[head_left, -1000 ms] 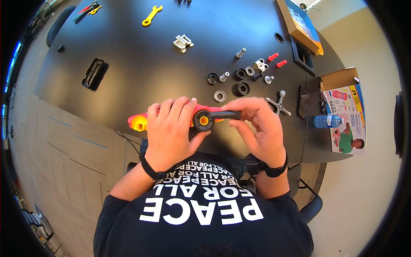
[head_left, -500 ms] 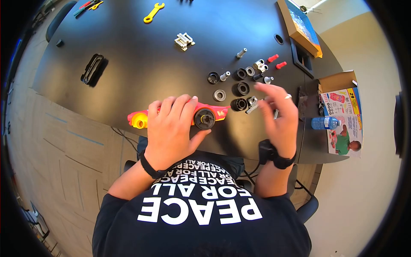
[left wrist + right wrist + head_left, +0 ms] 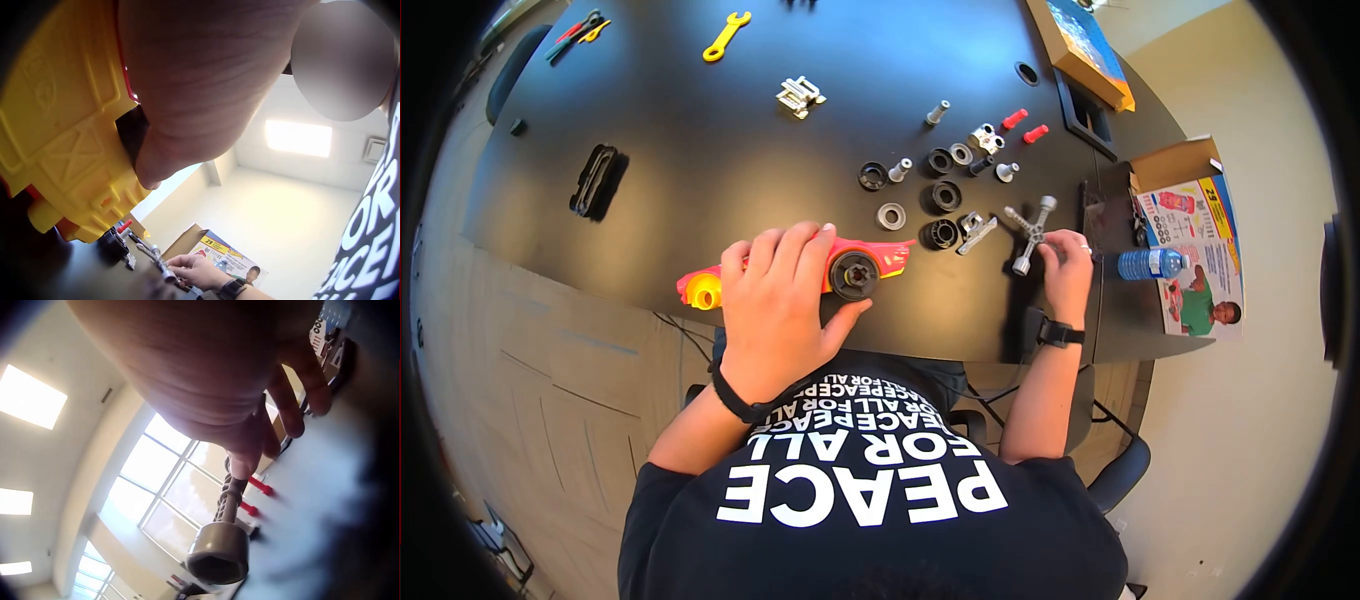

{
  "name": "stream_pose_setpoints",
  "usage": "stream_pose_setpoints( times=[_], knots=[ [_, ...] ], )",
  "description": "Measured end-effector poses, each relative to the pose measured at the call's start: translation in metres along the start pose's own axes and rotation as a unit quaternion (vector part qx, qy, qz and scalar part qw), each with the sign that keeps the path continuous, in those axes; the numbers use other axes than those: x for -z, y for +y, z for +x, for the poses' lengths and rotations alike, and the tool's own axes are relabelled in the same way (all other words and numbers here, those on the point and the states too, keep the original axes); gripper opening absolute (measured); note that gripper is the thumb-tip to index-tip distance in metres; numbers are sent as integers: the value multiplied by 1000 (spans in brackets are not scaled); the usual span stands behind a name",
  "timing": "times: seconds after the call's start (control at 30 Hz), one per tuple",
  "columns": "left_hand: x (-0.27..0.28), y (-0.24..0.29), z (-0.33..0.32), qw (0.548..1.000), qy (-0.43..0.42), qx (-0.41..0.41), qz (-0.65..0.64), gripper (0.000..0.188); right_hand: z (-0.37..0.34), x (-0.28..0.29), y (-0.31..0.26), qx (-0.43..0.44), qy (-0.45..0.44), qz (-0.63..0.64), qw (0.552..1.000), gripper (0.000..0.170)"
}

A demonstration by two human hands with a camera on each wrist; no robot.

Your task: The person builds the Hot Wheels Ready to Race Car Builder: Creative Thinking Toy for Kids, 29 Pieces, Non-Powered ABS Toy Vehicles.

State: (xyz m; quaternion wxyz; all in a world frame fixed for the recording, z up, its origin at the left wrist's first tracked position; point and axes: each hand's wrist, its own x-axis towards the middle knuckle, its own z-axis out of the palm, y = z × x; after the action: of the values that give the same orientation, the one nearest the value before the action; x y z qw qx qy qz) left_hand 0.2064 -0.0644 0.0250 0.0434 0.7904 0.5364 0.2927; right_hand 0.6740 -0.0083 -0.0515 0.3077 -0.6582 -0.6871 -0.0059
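Possibly the red-and-yellow toy car (image 3: pixel 69 137) could tip should the left hand (image 3: pixel 775 285) gripping it loosen; it lies directly under that hand. The grey cross wrench (image 3: pixel 1034 232), pinched at one arm by the right hand (image 3: pixel 1068 268), might swivel from so slight a hold. The car's black wheel (image 3: pixel 855 277) sits just beside the left thumb.

The toy car (image 3: pixel 885 255) is showing glossy plastic; at its three o'clock, the four-way lug wrench (image 3: pixel 1032 236) is showing smooth plastic.

Office-like room — dark table (image 3: pixel 670 130), black chairs (image 3: pixel 1122 475), ceiling light panels (image 3: pixel 31 394).
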Motion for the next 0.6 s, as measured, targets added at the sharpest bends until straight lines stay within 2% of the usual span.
stream_pose_setpoints(
  times=[0.07,0.1,0.13,0.2,0.23,0.3,0.33,0.4,0.43,0.5,0.6],
  knots=[
    [-1,-1,-1,1000,3,3,5,75,9,15,-31,-109,-1,143,984,20],
    [-2,-1,-1,1000,3,-1,4,76,14,22,-41,-173,-9,231,957,21],
    [-1,-1,-1,1000,6,-2,2,76,20,35,-64,-172,-12,233,957,21],
    [-2,-1,-1,1000,4,-1,3,76,33,62,-130,-45,-18,300,953,22],
    [-2,-1,-1,1000,3,-1,1,75,38,72,-153,-47,-15,299,953,22],
    [-3,-2,-1,1000,4,-6,-1,75,51,88,-193,172,-65,252,950,24],
    [-3,-2,-1,1000,7,-7,-1,75,58,93,-211,172,-63,250,951,24],
    [-3,-2,0,1000,12,-9,-3,75,71,97,-244,325,-151,194,913,28],
    [-3,-2,-1,1000,16,-9,-5,74,74,96,-256,327,-150,194,913,28],
    [-1,-2,-1,1000,13,-7,-1,72,79,92,-274,360,-215,183,889,30],
    [-2,-2,-2,1000,13,-6,2,71,85,86,-287,392,-244,158,873,28]
  ],
)
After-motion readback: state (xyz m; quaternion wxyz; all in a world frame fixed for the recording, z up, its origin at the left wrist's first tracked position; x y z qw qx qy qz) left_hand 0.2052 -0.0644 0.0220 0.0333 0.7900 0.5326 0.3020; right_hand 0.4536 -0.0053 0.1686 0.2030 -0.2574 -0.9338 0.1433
